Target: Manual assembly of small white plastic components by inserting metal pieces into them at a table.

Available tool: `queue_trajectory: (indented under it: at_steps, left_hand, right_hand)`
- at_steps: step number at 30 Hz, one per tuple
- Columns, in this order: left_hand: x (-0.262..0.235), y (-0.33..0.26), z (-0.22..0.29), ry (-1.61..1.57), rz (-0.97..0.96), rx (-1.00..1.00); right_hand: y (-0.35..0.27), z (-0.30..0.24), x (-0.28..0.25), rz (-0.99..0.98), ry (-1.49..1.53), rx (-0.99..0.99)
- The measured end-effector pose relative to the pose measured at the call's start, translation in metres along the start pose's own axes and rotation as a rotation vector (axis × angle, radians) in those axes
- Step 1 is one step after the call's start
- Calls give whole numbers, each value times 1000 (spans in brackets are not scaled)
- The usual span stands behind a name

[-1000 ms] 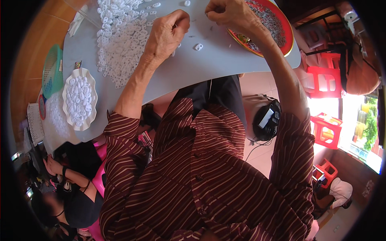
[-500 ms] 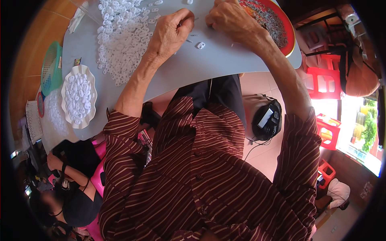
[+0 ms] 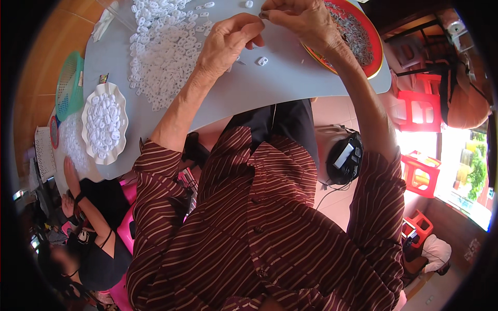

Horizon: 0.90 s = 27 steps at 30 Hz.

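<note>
Over the grey table [image 3: 280, 85], my left hand [image 3: 228, 44] is closed with its fingers curled and thumb tucked in; anything inside is too small to see. Close beside it, my right hand [image 3: 306, 23] makes a pinch, its fingertips almost meeting the left ones, and what it holds is hard to make out. A small white plastic piece with two holes [image 3: 263, 61] lies below the hands. By my left wrist spreads a large pile of similar white pieces [image 3: 163, 62]. Under my right forearm sits a round red tray [image 3: 379, 59] holding many small grey metal parts [image 3: 358, 44].
A white scalloped dish [image 3: 123, 122] full of white pieces stands at the table's left, near a green mesh basket [image 3: 65, 93]. Another person [image 3: 104, 259] sits lower left, an arm reaching to the table. Red stools [image 3: 417, 109] and a black bag [image 3: 345, 160] are at right.
My hands have come closer together, the right one shifting up and lifting its pinched fingers. The other person's arm has stretched out toward the table edge.
</note>
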<state>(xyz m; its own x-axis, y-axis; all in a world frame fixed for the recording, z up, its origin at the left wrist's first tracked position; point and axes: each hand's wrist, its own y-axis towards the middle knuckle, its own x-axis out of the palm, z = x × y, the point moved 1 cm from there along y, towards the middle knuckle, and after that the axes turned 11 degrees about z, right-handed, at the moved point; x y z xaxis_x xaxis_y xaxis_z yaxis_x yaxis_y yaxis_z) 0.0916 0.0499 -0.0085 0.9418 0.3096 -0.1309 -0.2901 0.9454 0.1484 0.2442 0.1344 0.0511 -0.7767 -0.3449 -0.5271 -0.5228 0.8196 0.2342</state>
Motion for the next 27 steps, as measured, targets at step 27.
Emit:
queue_trajectory:
  at_steps: [27]
  left_hand:
    - [3,-7,1,-21,157,128]
  right_hand:
    - [-5,9,17,20,14,0]
